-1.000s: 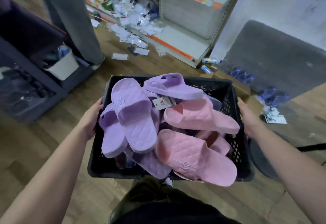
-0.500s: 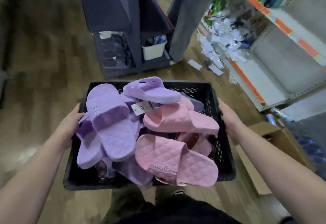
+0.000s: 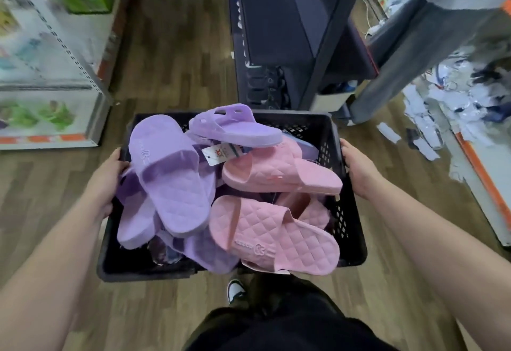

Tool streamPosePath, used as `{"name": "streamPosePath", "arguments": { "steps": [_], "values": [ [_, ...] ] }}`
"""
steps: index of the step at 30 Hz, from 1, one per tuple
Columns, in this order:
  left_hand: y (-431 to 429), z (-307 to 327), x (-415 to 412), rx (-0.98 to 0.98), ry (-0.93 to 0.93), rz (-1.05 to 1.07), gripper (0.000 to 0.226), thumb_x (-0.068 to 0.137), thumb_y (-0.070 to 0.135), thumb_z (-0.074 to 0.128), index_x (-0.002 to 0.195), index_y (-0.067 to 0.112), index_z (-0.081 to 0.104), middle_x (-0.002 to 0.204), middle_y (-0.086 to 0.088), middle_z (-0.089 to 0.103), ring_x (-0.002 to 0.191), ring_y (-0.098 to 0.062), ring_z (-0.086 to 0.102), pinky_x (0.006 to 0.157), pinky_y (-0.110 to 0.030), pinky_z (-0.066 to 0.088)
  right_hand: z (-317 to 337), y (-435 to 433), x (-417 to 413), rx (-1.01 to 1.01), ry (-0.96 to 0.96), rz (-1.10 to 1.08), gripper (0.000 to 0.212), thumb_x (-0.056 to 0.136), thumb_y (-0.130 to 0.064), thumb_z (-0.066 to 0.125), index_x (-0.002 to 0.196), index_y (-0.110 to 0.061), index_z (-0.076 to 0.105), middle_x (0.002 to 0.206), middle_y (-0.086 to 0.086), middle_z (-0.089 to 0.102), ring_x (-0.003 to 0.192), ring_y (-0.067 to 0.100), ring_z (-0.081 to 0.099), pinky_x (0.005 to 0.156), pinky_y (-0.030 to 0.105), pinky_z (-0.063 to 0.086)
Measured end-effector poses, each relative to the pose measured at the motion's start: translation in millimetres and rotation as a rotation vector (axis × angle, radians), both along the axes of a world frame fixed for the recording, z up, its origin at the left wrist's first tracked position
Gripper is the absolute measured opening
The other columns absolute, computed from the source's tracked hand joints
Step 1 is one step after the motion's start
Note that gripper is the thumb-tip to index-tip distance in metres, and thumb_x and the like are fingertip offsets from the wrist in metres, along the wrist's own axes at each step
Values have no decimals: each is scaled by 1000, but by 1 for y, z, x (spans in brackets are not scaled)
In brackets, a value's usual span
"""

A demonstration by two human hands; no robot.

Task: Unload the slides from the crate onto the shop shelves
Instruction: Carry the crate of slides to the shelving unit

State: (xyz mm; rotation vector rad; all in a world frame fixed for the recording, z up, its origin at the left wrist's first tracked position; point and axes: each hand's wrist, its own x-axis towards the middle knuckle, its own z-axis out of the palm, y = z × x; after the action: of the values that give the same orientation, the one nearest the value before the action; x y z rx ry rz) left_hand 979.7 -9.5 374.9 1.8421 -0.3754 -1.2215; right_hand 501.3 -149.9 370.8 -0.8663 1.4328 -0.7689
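- The slides lie heaped in a black crate [image 3: 143, 273] with latticed walls, which both hands hold up above the floor [image 3: 179, 60].
- Nearest the left hand [image 3: 103, 182], a purple quilted slide [image 3: 177, 185] lies sole-down on top of another purple one, its heel end by the thumb.
- Towards the far rim, between the 2 hands, a purple slide with slots in its strap [image 3: 235, 129] sits on top of the pile. A white paper tag [image 3: 217, 154] hangs just below it.
- Nearest the right hand [image 3: 359, 168], a pink quilted slide [image 3: 279, 176] lies crosswise, its toe touching the crate wall beside that hand.
- A second pink slide [image 3: 276, 234] lies nearer the body, and its toe overhangs the near rim.
- The left hand grips the crate's left rim with the thumb over the top edge. The right hand grips the right rim, its fingers hidden behind the wall.
- Beyond the left hand stands a white shop shelf [image 3: 41, 139] carrying blurred green goods.
- Straight ahead of both hands stands a dark rack [image 3: 276, 33].
- Beyond the right hand, another person in grey trousers [image 3: 401, 55] stands beside a shelf with an orange edge [image 3: 481, 168], where white packets [image 3: 431, 129] are strewn.
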Motion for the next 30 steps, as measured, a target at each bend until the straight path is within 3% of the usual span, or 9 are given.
{"name": "streamPosePath", "arguments": {
  "steps": [2, 3, 5, 9, 12, 17, 23, 28, 30],
  "values": [
    [-21, 3, 24, -14, -43, 30, 60, 75, 55, 54, 130, 30, 55, 111, 3, 68, 92, -17, 63, 83, -38, 50, 1, -33, 31, -6, -15, 25, 38, 98, -12, 33, 115, -24, 65, 103, 3, 71, 84, 15, 65, 74, 28, 53],
    [-32, 6, 32, -37, -56, 44, 57, 81, 47, 52, 135, 30, 50, 110, 4, 68, 84, -13, 64, 77, -35, 50, 1, -50, 46, -2, -27, 34, 37, 97, -13, 33, 115, -23, 65, 106, 5, 71, 87, 17, 66, 80, 31, 53],
    [-56, 10, 47, -94, -80, 37, 37, 89, 30, 49, 124, 30, 58, 91, 7, 68, 69, -9, 61, 66, -31, 46, -1, -86, 74, 2, -41, 53, 35, 97, -17, 36, 114, -22, 66, 108, 7, 71, 91, 20, 66, 86, 35, 52],
    [-112, 12, 87, -93, -134, 74, 31, 85, 11, 43, 86, 33, 64, 65, 6, 61, 60, -12, 53, 59, -30, 39, 2, -161, 132, 17, -43, 96, 27, 90, -24, 48, 106, -22, 69, 110, 13, 69, 94, 25, 64, 91, 40, 49],
    [-154, 12, 122, -104, -111, 123, 32, 83, 17, 43, 94, 37, 66, 79, 6, 65, 69, -11, 57, 64, -31, 41, 5, -215, 170, 32, -71, 125, 25, 85, -31, 55, 103, -20, 68, 103, 12, 68, 95, 27, 61, 90, 42, 48],
    [-226, 19, 169, -135, -99, 212, 22, 98, 27, 38, 87, 25, 56, 46, 19, 58, 41, 5, 51, 42, -13, 39, 18, -295, 237, 106, -81, 100, 26, 85, -42, 54, 93, -23, 70, 83, 4, 72, 70, 19, 68, 65, 26, 54],
    [-317, 0, 267, -155, -114, 191, 24, 96, 26, 40, 88, 27, 63, 73, 5, 60, 75, -12, 53, 69, -31, 40, 14, -389, 316, 99, -4, 95, 30, 91, -41, 49, 79, -25, 72, 68, -1, 71, 61, 17, 66, 58, 26, 49],
    [-402, 1, 340, -137, -152, 86, 24, 93, 11, 38, 83, 16, 59, 39, 12, 44, 36, -6, 37, 39, -19, 27, -3, -468, 377, 15, 84, 81, 35, 79, -48, 54, 112, -45, 66, 116, -5, 69, 104, 19, 66, 98, 42, 49],
    [-435, 5, 369, -159, -94, 81, 26, 94, 10, 38, 104, 18, 61, 41, 13, 46, 35, -3, 41, 37, -15, 30, -17, -499, 393, 19, 104, 77, 49, 75, -47, 60, 124, -47, 57, 130, -11, 61, 117, 15, 59, 107, 43, 42]
  ]
}}
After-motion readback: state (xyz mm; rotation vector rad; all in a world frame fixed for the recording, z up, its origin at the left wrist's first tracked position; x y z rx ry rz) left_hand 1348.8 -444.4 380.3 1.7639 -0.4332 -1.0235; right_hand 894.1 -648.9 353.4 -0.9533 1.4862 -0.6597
